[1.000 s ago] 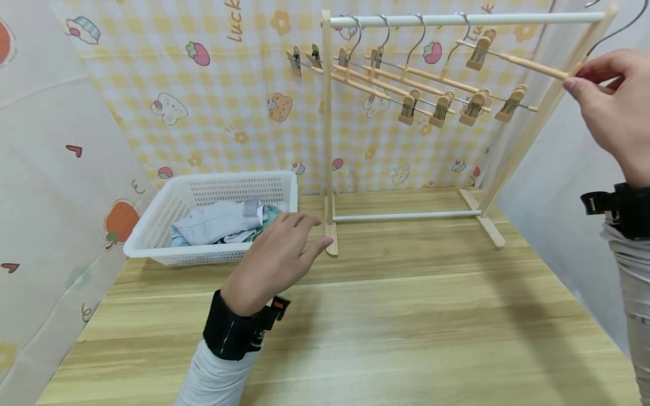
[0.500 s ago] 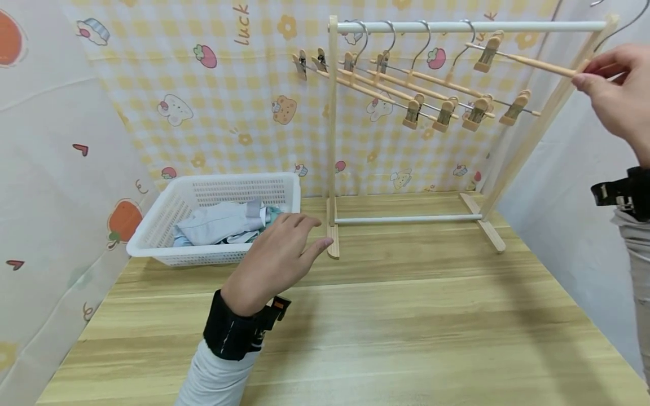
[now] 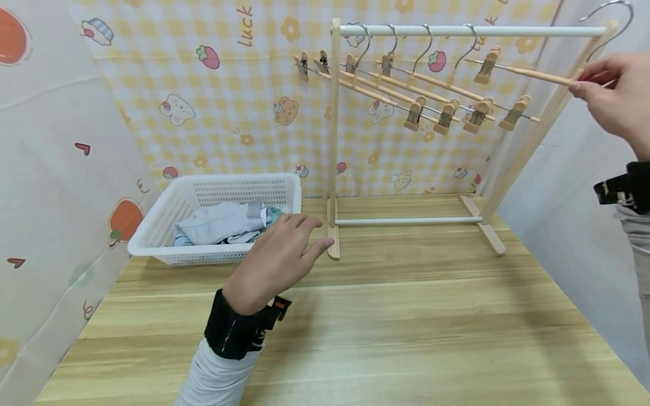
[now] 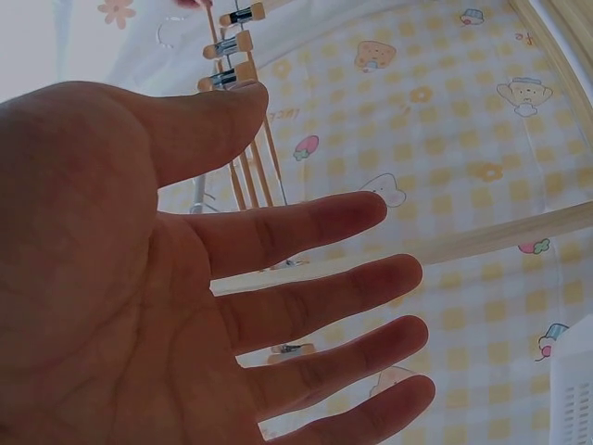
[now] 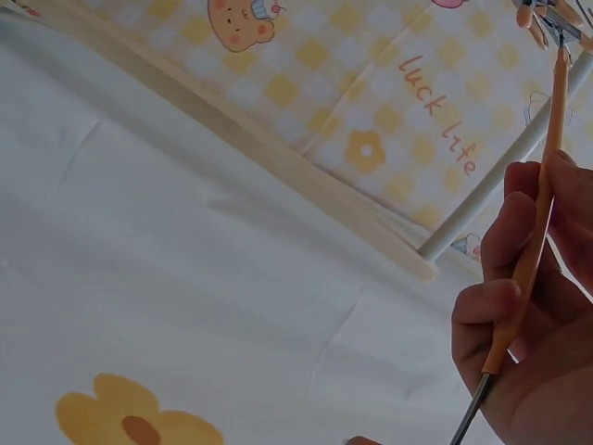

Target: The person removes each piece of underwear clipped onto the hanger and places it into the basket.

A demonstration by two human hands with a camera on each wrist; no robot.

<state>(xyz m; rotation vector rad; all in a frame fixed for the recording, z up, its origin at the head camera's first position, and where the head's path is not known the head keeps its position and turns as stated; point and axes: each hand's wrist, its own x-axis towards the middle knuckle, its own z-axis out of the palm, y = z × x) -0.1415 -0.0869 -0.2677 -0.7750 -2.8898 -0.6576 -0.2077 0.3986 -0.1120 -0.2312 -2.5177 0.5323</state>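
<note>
My right hand (image 3: 616,101) pinches the middle of a wooden clip hanger (image 3: 538,73) at the rack's right end. In the right wrist view, curled fingers lie round its wooden bar (image 5: 533,250). Its metal hook (image 3: 627,20) rises above the hand, near the end of the rail. Several like hangers (image 3: 406,84) hang from the white rail (image 3: 457,31) of the wooden rack (image 3: 333,124). My left hand (image 3: 276,259) is held above the table in front of the white basket (image 3: 178,251), thumb and fingers spread, palm bare in the left wrist view.
Folded light-coloured clothes (image 3: 218,223) lie in the basket at the left. The rack's feet (image 3: 484,228) stand on the wood-grain table (image 3: 406,332). A checked cloth (image 3: 244,113) hangs behind, with white cloth at both sides.
The head view has tilted slightly up. My right hand has lowered the hanger a little against the rail, and more of its hook shows. The left hand has stayed put.
</note>
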